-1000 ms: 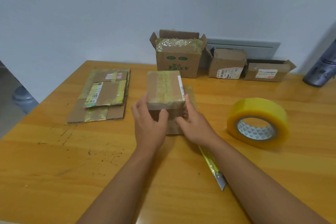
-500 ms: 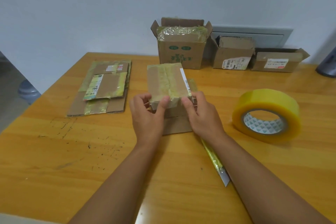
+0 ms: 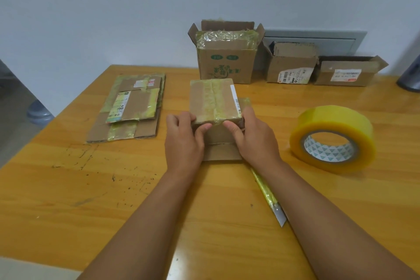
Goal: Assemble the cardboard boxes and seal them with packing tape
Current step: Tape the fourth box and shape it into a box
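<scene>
Now the box (image 3: 214,103) is held at mid-table, just in front of the person, w/ its old-taped face up and a loose flap (image 3: 221,151) lying flat on the table (image 3: 68,188) at its near side. It's gripped at the near top edge by both hands: the left hand (image 3: 184,141) w/ fingers curled round the left corner and thumb pressed on the front, the right hand (image 3: 254,138) w/ fingers wrapped round the right side and thumb on the front edge. So both are closed on the box, neither spread. The step in hand is judged to be assembly, i.e. the box is being squared up or turned so the open end w/ that flap can be folded shut; no fresh tape is seen on it yet. Next, the flaps would need to be folded in and held flat w/ one hand, and the tape roll (image 3: 333,138), well apart to the right, would have to be fetched w/ the other. A knife (image 3: 269,200) wrapped in yellow tape lies near the right forearm, prob. for cutting. Flat boxes (image 3: 131,107) are stacked at left, not yet assembled. Three open boxes (image 3: 226,59) are lined up at the far edge by the wall.
</scene>
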A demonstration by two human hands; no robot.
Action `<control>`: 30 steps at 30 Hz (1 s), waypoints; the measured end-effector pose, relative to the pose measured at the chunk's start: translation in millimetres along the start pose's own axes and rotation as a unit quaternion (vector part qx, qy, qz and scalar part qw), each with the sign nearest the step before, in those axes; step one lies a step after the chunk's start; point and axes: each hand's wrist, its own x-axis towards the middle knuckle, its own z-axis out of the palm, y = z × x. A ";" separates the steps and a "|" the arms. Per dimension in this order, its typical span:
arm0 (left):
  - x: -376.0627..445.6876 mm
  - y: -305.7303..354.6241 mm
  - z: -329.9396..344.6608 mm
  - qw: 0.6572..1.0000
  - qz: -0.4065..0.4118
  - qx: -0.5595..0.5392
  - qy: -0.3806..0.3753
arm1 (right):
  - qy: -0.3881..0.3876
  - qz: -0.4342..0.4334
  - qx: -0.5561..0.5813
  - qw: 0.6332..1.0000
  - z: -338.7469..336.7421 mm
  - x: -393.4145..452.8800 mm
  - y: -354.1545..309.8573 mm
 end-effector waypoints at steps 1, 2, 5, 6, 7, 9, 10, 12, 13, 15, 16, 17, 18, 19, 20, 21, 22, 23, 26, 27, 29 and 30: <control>-0.8 1.0 0.4 1.000 0.006 0.003 0.002 | 0.000 -0.003 0.005 1.000 -0.9 -0.5 1.0; -1.7 0.4 0.5 1.000 0.008 -0.001 -0.002 | -0.001 -0.006 0.010 1.000 -1.8 -1.4 2.6; -3.4 -3.8 -1.2 1.000 0.001 -0.014 -0.015 | -0.001 -0.006 0.005 1.000 0.5 -2.0 4.5; -2.3 -3.5 -1.4 1.000 0.003 -0.011 -0.010 | 0.000 -0.003 0.002 1.000 1.8 -1.2 4.4; -1.1 -2.9 -1.5 1.000 0.003 -0.007 -0.003 | 0.002 -0.001 0.005 1.000 2.8 -0.5 4.6; -0.3 -0.4 -1.9 1.000 -0.007 -0.009 0.004 | -0.003 -0.006 0.025 1.000 2.2 -0.1 7.7; -0.8 -0.1 -2.1 1.000 -0.014 -0.019 0.000 | -0.008 -0.010 0.038 0.999 1.3 -0.6 10.7; -2.3 -1.2 -5.3 0.997 -0.037 -0.062 -0.014 | -0.015 -0.017 0.058 0.998 0.5 -2.2 15.9; -3.2 -1.8 -8.4 0.994 -0.054 -0.090 -0.019 | -0.017 -0.018 0.063 0.998 0.9 -2.6 17.3; -4.6 -1.6 -15.0 0.987 -0.086 -0.131 -0.030 | -0.019 -0.020 0.068 0.997 1.2 -2.7 18.0; -5.0 -1.9 -17.4 0.986 -0.091 -0.139 -0.033 | -0.022 -0.019 0.072 0.997 0.7 -2.9 18.4; -5.2 -2.3 -18.7 0.985 -0.090 -0.142 -0.036 | -0.027 -0.018 0.078 0.996 -0.2 -3.3 18.8; -5.4 -2.8 -19.1 0.985 -0.086 -0.142 -0.040 | -0.032 -0.016 0.082 0.996 -1.0 -3.9 19.3; -5.4 -3.1 -18.7 0.985 -0.083 -0.142 -0.046 | -0.033 -0.014 0.084 0.996 -1.7 -4.8 20.1; -5.4 -3.2 -17.9 0.985 -0.082 -0.142 -0.052 | -0.031 -0.012 0.083 0.996 -1.5 -5.5 20.8; -5.6 -2.9 -17.1 0.985 -0.083 -0.144 -0.056 | -0.026 -0.009 0.080 0.996 -0.5 -5.6 21.2; -5.9 -2.5 -16.6 0.984 -0.084 -0.147 -0.058 | -0.019 -0.005 0.079 0.997 1.0 -5.3 21.2; -6.1 -1.8 -16.3 0.983 -0.088 -0.151 -0.056 | -0.010 0.003 0.082 0.997 2.8 -4.4 21.2; -6.8 0.8 -14.8 0.980 -0.098 -0.167 -0.039 | 0.023 0.046 0.107 0.993 7.6 -1.5 22.3; -6.9 1.6 -14.1 0.980 -0.102 -0.169 -0.035 | 0.033 0.054 0.114 0.991 8.9 -1.0 23.4; -7.3 3.2 -13.5 0.978 -0.116 -0.173 -0.032 | 0.045 0.057 0.120 0.990 10.6 -1.2 24.7; -7.5 3.6 -13.5 0.976 -0.123 -0.177 -0.033 | 0.048 0.056 0.119 0.990 10.9 -1.3 24.5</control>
